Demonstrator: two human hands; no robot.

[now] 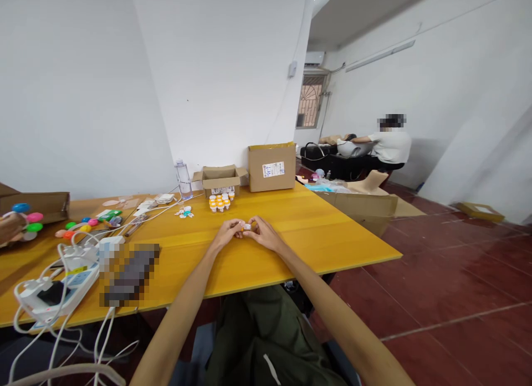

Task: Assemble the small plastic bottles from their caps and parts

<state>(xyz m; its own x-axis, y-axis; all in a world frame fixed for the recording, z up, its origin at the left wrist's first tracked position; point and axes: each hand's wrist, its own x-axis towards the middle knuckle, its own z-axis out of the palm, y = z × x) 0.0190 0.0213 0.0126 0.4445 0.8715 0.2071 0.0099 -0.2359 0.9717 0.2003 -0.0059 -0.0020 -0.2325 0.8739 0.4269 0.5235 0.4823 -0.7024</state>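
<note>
Both hands meet over the yellow wooden table (324, 225), closed around one small white-and-orange container (247, 227). My left hand (228, 233) grips its left side and my right hand (265, 233) its right side, with fingers bent. Much of the container is covered by the fingers, so its exact kind is unclear. Behind my hands stands a cluster of several small containers (220, 203) with white and orange-yellow parts. Left of the cluster lie small teal and white pieces (185, 212), too small to make out.
An open small carton (220, 180) and a larger cardboard box (272, 173) stand behind, near a clear bottle (182, 181). At left are a power strip (78, 281) with tangled cords, a dark pixelated slab (132, 274) and colourful balls (85, 224). Another person (390, 145) sits far right.
</note>
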